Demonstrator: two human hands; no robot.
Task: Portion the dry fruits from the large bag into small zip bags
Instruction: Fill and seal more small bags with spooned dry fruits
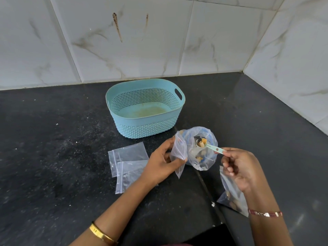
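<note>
Dry fruits (201, 143) on scoop (211, 147) | right fingers (224, 153) pinch scoop | left fingers (179, 159) grip small zip bag (178, 153)

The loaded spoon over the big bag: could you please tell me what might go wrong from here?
1. The spoon is heaped, and the right hand pinches only its handle tip, so pieces may tumble off.
2. The left hand holds the small bag by its side; its mouth looks narrow, so fruit could miss it and land on the counter.

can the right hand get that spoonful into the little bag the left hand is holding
Probably yes. The right hand holds the loaded spoon over the large bag, right beside the small zip bag in the left hand; nothing lies between.
</note>
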